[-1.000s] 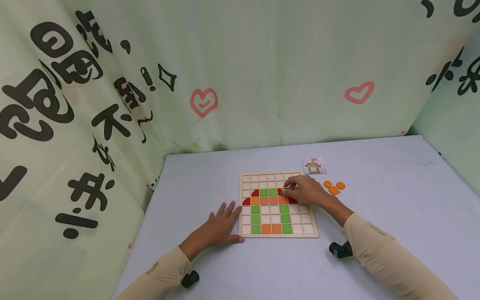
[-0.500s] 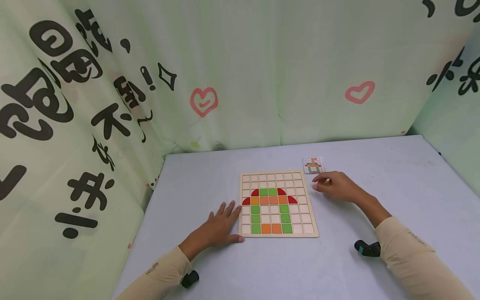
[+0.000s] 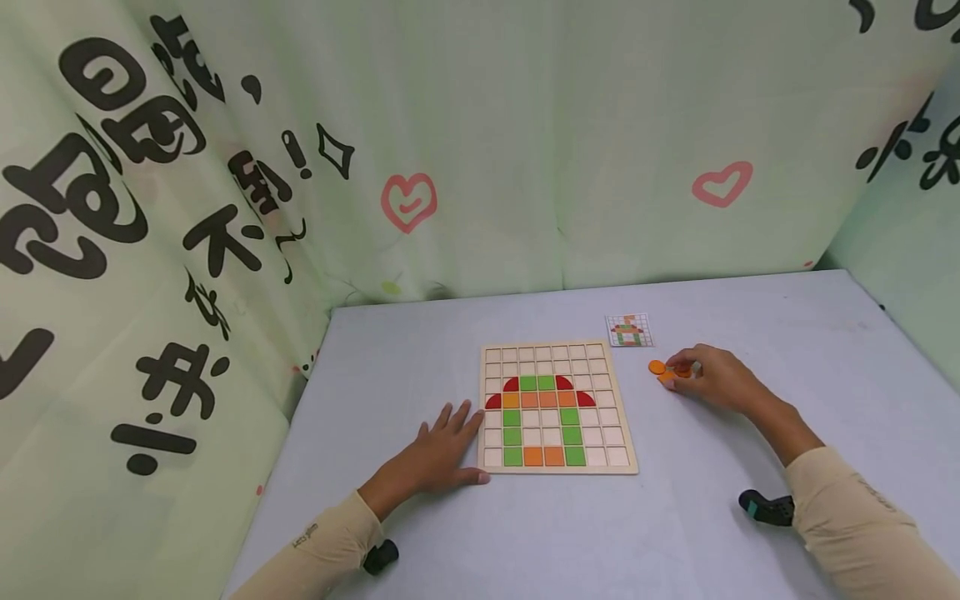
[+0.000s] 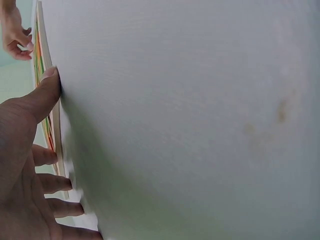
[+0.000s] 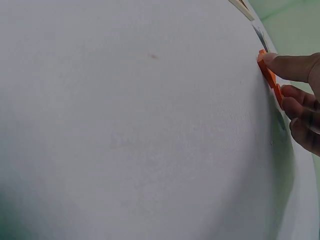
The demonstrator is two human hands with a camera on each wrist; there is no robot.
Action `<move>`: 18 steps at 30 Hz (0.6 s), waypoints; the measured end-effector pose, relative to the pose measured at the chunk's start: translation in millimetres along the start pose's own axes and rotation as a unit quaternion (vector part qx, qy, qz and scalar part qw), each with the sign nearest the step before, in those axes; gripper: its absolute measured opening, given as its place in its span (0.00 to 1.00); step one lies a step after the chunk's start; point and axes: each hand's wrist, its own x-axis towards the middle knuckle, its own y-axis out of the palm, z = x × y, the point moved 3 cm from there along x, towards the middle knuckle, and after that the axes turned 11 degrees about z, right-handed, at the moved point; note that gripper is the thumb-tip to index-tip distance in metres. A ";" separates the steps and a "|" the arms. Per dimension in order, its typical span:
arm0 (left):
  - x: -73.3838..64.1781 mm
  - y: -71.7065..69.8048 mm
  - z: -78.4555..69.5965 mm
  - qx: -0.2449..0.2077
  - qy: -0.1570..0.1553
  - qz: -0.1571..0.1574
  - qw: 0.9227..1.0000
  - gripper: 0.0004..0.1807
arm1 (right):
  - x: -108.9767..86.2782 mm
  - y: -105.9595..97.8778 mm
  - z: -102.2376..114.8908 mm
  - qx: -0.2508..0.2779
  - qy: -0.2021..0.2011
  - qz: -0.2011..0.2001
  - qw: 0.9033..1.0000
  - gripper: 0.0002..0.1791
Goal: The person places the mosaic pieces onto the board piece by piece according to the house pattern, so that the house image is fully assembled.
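Observation:
A wooden grid board (image 3: pixel 558 471) lies flat, with green, orange and red tiles set in several of its squares. My left hand (image 3: pixel 442 454) rests spread at its left edge, the thumb (image 4: pixel 47 90) touching the frame. To the right of the board, my right hand (image 3: pixel 712 379) is over loose orange tiles. A round orange tile (image 3: pixel 657 367) shows beside the fingertips, and the other orange tiles are partly covered. In the right wrist view the thumb (image 5: pixel 290 66) touches an orange tile (image 5: pixel 266 72); the index finger is hidden, so a pinch is not clear.
A small pattern card (image 3: pixel 630 330) lies behind the board on the right. The white-covered table (image 3: pixel 750 317) meets a printed curtain (image 3: pixel 555 150) at the back. Dark devices (image 3: pixel 765 507) hang at both wrists.
My right hand has moved right, off the board to the loose orange tiles. A red tile now shows where its fingers were. The left hand has stayed in place.

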 end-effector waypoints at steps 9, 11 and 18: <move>-1.4 -1.7 -1.6 -0.001 -0.001 0.001 1.000 0.55 | -2.3 0.5 3.2 0.000 -0.010 -0.011 1.000 0.20; -1.1 -1.6 -1.5 0.001 -0.002 0.000 1.000 0.55 | -2.6 0.6 3.8 0.001 -0.014 -0.012 1.000 0.20; 0.2 -0.7 -1.0 0.005 -0.005 0.002 1.000 0.55 | -1.8 2.2 7.5 0.000 -0.013 -0.010 1.000 0.16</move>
